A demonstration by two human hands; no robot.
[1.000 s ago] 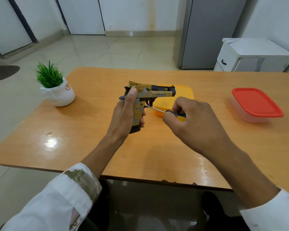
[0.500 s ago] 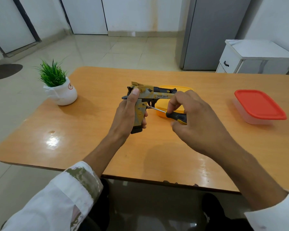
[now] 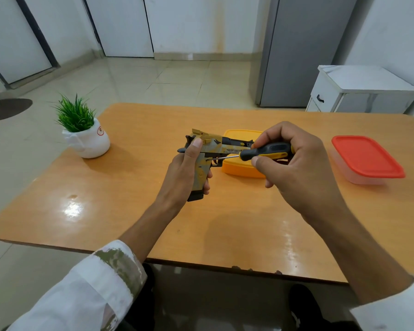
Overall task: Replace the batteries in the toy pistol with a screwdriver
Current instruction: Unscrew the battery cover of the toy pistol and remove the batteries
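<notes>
Head view: toy pistol [image 3: 219,149] is held in the air over the middle of the table [image 3: 129,211], grip down and barrel to the right, long axis running left-right about parallel to the far edge. Left hand [image 3: 184,175] is wrapped round the pistol grip from the left, thumb up along the rear of the slide, fingertips curling round the front of the grip. The black magazine base sticks out below the hand. Right hand [image 3: 296,170] clenches the black-and-yellow handle of the screwdriver [image 3: 265,151], fingers over the top and thumb under. The shaft is nearly level, pointing left, with the tip at a small hole in the frame just above the grip. Whether the tip sits in a screw is too small to tell. The muzzle end is hidden behind the screwdriver handle and right fingers. The left palm covers most of the grip's left side. Yellow container [image 3: 237,172] sits just behind the pistol, lid on, opaque, contents hidden, and its right part is covered by the right hand. Red-lidded container [image 3: 366,156] is near the right edge, lid on, body cloudy, contents unclear. Potted plant [image 3: 89,142] stands at the left edge toward the far corner. White sleeves are cut off at the bottom of the picture.
</notes>
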